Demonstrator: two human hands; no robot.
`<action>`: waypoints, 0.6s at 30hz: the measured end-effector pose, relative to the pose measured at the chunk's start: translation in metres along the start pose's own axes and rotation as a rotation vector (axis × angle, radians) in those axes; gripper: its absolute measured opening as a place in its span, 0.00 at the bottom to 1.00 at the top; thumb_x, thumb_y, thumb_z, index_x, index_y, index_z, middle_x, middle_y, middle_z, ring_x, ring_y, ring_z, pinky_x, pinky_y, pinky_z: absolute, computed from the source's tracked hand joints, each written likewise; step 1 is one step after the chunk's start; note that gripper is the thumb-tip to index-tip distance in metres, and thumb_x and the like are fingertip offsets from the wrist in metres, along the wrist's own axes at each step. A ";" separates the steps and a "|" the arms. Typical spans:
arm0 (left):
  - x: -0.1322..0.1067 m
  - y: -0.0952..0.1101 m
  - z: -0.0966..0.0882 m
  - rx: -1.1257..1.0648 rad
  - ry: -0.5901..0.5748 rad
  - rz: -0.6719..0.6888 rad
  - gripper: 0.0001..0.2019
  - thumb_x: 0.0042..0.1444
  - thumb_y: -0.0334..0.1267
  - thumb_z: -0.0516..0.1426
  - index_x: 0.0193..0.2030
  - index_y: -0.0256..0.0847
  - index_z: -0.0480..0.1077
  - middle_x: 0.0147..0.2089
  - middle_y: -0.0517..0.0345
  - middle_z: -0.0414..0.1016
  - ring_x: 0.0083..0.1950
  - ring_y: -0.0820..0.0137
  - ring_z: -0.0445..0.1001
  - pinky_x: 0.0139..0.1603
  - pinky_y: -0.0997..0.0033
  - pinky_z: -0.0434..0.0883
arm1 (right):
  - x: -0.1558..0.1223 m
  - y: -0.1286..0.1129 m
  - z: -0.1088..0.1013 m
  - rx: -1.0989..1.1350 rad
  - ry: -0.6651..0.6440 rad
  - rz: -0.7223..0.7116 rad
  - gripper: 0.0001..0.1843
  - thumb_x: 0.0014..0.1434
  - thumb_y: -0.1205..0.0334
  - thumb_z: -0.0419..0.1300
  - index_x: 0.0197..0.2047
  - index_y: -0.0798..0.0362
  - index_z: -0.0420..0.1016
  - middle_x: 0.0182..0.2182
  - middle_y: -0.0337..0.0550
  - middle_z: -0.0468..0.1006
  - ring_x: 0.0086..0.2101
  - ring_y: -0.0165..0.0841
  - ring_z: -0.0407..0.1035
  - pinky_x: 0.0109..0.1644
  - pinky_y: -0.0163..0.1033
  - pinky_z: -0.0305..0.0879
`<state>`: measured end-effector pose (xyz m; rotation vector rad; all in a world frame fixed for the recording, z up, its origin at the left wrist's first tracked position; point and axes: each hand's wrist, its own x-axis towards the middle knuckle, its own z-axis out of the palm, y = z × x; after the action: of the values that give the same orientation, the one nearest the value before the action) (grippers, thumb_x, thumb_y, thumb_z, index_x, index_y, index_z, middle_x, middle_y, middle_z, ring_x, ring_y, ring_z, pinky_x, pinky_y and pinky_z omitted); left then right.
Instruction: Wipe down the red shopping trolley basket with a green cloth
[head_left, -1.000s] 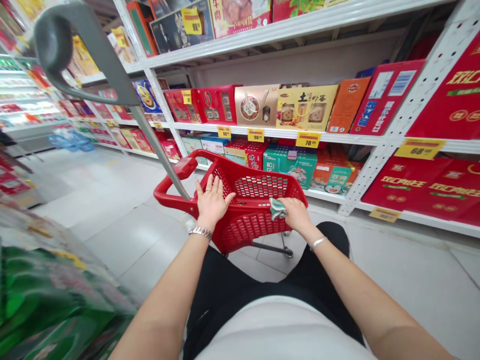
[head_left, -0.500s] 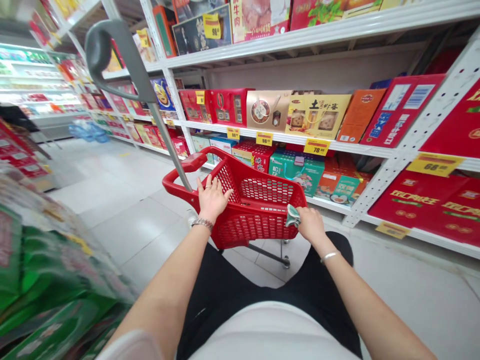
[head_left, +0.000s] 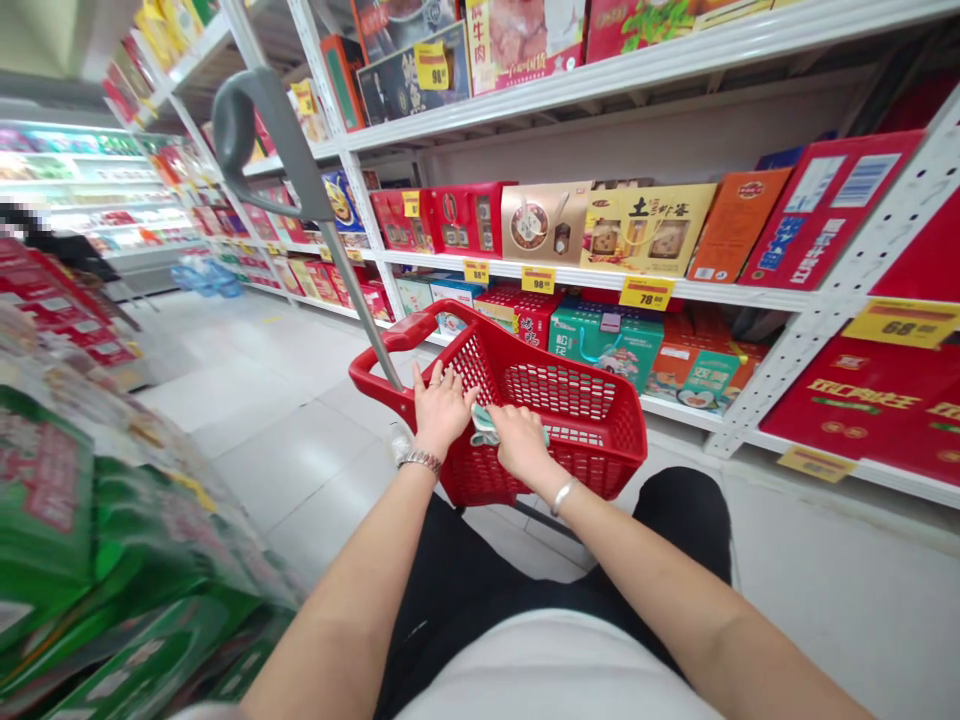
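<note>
Green-and-white cloth (head_left: 484, 425) bunched in right hand (head_left: 519, 440) at near rim of red basket (head_left: 627, 425) — fingers curled, gripping it. Loose end pokes out toward left thumb, just beside it. Left hand (head_left: 441, 408) — fingers spread, palm down — rests on same rim, nearer grey handle (head_left: 291, 140).

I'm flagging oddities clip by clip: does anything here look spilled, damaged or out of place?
Nothing looks spilled or damaged. One mild oddity: a blurred blue bundle sits on the floor, off the shelves. The red cart looks upright, the right hand holding a cloth at its near rim.
</note>
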<state>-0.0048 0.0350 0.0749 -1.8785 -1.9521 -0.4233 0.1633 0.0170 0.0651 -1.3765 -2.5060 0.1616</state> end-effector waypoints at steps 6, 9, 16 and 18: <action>-0.002 -0.004 -0.001 0.010 0.009 -0.022 0.30 0.70 0.53 0.41 0.69 0.41 0.67 0.68 0.44 0.71 0.75 0.51 0.59 0.76 0.36 0.36 | -0.015 0.015 0.001 -0.077 0.001 -0.048 0.29 0.64 0.76 0.51 0.66 0.48 0.65 0.54 0.54 0.75 0.51 0.44 0.67 0.52 0.47 0.60; 0.001 -0.007 0.000 0.004 0.002 -0.018 0.30 0.69 0.54 0.42 0.69 0.43 0.67 0.69 0.46 0.70 0.75 0.50 0.58 0.76 0.36 0.35 | -0.030 0.042 -0.001 -0.069 -0.004 0.000 0.31 0.62 0.77 0.52 0.66 0.48 0.65 0.54 0.52 0.76 0.51 0.43 0.67 0.52 0.46 0.60; 0.013 -0.018 0.007 -0.009 -0.042 0.008 0.29 0.70 0.53 0.42 0.68 0.43 0.68 0.69 0.46 0.70 0.76 0.51 0.55 0.75 0.34 0.32 | -0.066 0.115 -0.007 -0.014 0.017 0.104 0.35 0.54 0.80 0.53 0.64 0.50 0.69 0.53 0.50 0.78 0.52 0.42 0.69 0.53 0.43 0.61; 0.016 -0.022 0.009 0.002 -0.061 0.015 0.28 0.70 0.53 0.42 0.67 0.44 0.69 0.69 0.48 0.71 0.76 0.51 0.55 0.75 0.35 0.33 | -0.074 0.134 -0.005 0.016 0.033 0.122 0.36 0.52 0.80 0.53 0.64 0.52 0.69 0.53 0.50 0.78 0.52 0.42 0.70 0.54 0.42 0.62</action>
<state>-0.0281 0.0523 0.0763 -1.9248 -1.9756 -0.3630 0.3113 0.0266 0.0256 -1.5139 -2.3901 0.1816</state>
